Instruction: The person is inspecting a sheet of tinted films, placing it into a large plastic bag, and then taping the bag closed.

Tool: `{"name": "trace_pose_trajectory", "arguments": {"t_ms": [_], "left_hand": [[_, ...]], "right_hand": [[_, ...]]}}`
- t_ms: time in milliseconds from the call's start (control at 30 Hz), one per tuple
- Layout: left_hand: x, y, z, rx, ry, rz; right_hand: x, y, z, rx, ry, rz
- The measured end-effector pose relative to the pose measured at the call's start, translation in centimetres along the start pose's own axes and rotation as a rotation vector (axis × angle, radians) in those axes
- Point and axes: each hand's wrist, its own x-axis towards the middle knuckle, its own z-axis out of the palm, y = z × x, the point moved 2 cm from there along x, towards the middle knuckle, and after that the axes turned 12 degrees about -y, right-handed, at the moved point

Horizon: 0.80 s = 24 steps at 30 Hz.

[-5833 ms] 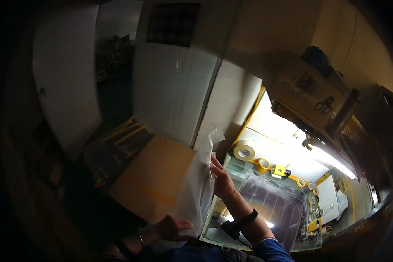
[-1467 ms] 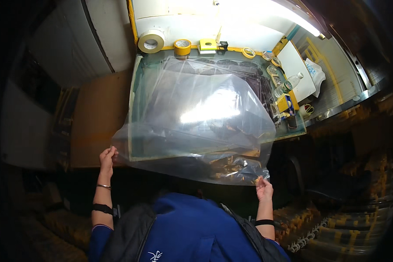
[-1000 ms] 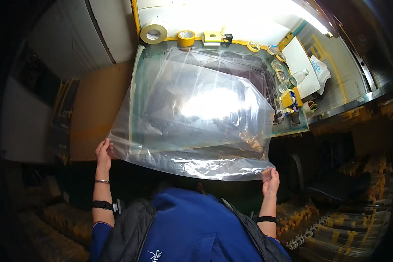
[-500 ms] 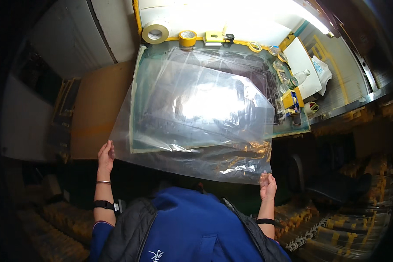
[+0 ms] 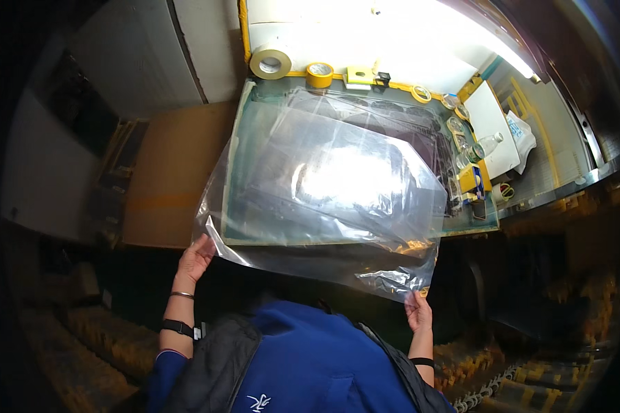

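A large clear plastic sheet or bag (image 5: 282, 179) spreads over a glass-topped table (image 5: 244, 138) and hangs past its near edge. At the near left corner of the plastic, my left hand (image 5: 198, 257) is closed on its edge. My right hand (image 5: 419, 311) pinches the near right corner, lower and closer to my body. Between the hands the plastic sags and creases, with bright glare across its middle. Dark flat pieces (image 5: 386, 107) lie beneath it on the tabletop; their kind is hard to make out.
Along the back edge stand a wide tape roll (image 5: 271, 62), a yellow tape roll (image 5: 319, 75) and a yellow box (image 5: 359, 77). To the right are a clear bottle (image 5: 489, 143), a yellow-and-blue box (image 5: 470, 178) and scissors (image 5: 506, 191). A cardboard panel (image 5: 172, 165) stands left of the table.
Both hands have moved slightly nearer my body, the left also shifting right, with the plastic drawn along. The whole scene has shifted right and down in view.
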Motion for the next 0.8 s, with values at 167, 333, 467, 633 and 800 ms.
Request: {"name": "trace_pose_trajectory", "arguments": {"t_ms": [167, 333, 467, 633, 800], "left_hand": [[-1.4, 1.1, 4.3, 0.501, -0.067, 0.075], [-2.4, 3.0, 6.5, 0.980, -0.193, 0.280], [-5.0, 3.6, 8.9, 1.038, -0.281, 0.340], [-6.8, 3.8, 10.6, 0.978, -0.459, 0.464], [-7.6, 4.6, 12.4, 0.985, -0.546, 0.442]], "right_hand": [[0.6, -0.6, 0.0, -0.062, 0.055, 0.005], [0.8, -0.8, -3.8, -0.009, 0.232, -0.052], [0.5, 1.1, -5.7, 0.031, 0.250, 0.013], [0.2, 3.5, -6.5, 0.059, 0.234, 0.089], [-0.1, 4.3, -7.4, 0.094, 0.247, 0.113]]}}
